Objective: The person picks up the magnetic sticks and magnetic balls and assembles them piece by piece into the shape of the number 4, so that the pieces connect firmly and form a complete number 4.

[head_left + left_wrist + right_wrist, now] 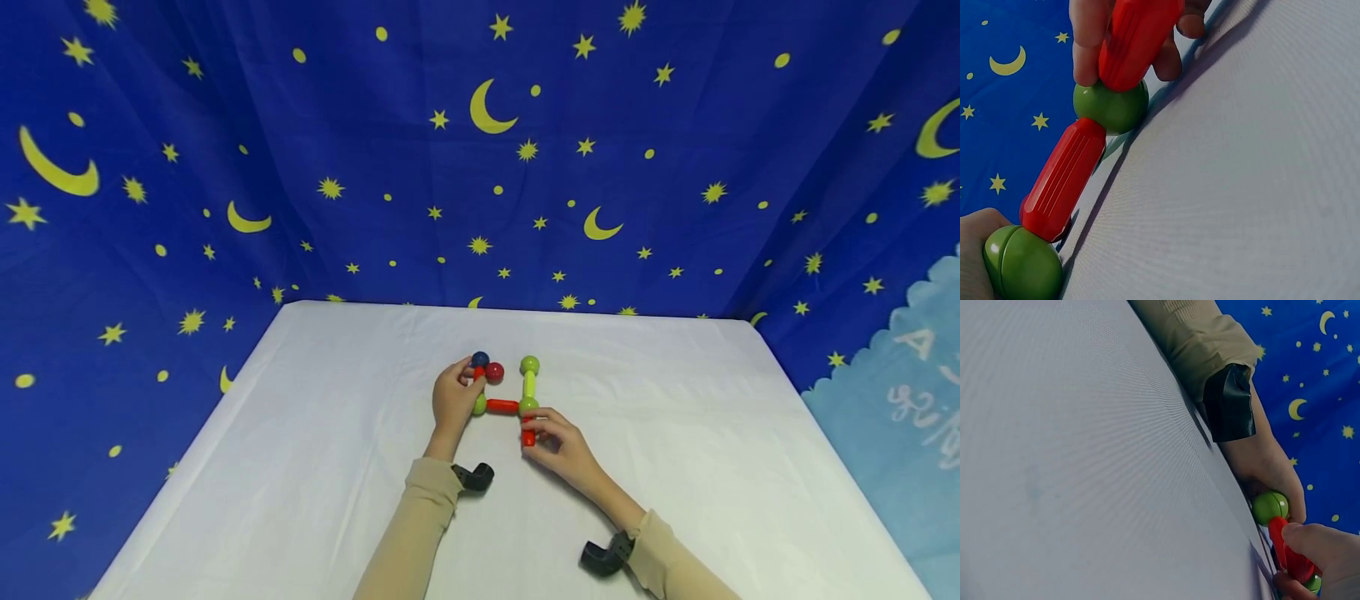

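On the white table lies a toy of balls and rods joined together. In the head view my left hand [450, 406] grips a red rod [478, 375] that runs between a blue ball [480, 358] and a green ball [478, 406]. A red ball [494, 372] sits beside the blue one. From the left green ball, a red crossbar rod [502, 407] leads to another green ball [528, 404]. Above that ball, a yellow-green rod [529, 384] carries a further green ball [529, 365]. Below it, my right hand [566, 450] pinches a red rod [529, 437], its end touching the ball.
The white cloth-covered table [300, 500] extends all around the toy. A blue curtain [420, 167] with yellow moons and stars stands behind and at the sides. Black wrist mounts [474, 478] stick out from both sleeves, close above the table.
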`<state>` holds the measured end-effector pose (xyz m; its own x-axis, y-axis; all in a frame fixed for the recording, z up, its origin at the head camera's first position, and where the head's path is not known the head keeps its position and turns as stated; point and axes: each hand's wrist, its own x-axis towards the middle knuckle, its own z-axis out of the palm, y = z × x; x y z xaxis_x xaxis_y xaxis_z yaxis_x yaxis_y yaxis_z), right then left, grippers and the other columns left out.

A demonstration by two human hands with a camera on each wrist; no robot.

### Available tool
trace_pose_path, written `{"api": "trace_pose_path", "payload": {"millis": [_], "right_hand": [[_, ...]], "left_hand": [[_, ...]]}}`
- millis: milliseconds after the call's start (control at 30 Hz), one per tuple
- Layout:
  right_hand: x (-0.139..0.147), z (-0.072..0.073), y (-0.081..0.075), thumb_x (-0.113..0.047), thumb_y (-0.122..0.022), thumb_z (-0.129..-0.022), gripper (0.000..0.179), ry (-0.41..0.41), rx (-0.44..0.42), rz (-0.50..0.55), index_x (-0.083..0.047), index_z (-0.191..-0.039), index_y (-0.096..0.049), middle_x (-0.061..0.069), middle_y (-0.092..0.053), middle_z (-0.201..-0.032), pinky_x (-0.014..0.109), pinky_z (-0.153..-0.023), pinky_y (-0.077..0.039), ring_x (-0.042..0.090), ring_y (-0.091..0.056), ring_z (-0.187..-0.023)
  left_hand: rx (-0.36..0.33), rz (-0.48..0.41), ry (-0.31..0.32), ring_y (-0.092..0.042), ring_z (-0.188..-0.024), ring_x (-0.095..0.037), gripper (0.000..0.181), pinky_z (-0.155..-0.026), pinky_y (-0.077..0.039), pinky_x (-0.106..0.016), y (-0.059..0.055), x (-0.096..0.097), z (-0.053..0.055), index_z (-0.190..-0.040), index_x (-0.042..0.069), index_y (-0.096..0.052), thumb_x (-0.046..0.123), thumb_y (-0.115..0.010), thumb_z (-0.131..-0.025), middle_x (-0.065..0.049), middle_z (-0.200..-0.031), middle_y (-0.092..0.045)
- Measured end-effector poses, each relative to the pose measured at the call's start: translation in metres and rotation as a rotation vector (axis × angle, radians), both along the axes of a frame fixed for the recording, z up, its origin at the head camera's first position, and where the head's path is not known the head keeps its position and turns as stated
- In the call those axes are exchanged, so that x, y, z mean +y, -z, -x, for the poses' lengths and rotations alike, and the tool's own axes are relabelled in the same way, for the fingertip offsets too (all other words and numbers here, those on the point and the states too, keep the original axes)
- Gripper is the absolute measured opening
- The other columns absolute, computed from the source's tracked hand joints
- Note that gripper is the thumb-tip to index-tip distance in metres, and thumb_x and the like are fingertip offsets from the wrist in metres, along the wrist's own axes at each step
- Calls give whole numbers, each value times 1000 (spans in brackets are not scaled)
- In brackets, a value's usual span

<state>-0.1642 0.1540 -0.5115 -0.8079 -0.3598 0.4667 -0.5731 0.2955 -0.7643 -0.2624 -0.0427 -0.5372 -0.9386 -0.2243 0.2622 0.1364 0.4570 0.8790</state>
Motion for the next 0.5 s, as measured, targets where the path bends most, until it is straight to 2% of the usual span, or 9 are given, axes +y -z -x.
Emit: {"api": "trace_pose_path", "payload": {"millis": [167,500], "right_hand": [[0,-1,-3,9,-73,-72,32,13,20,-4,9,-103,-65,29,-59,-114,35,-74,-53,38,-57,-95],[-2,-3,-6,9,-70,-76,27,36,25,15,10,-103,-65,29,-58,-113,35,-69,-51,34,-59,-83]], "left_hand": [[-10,1,-2,-53,-75,-16,41,-69,-41,-25,0,0,0,-114,5,-69,16,-73,-75,-8,-89,-70],[-23,2,-1,-53,-76,-17,41,-70,-41,-26,2,0,1,-115,6,-69,16,-73,-75,-8,-89,-70]]}}
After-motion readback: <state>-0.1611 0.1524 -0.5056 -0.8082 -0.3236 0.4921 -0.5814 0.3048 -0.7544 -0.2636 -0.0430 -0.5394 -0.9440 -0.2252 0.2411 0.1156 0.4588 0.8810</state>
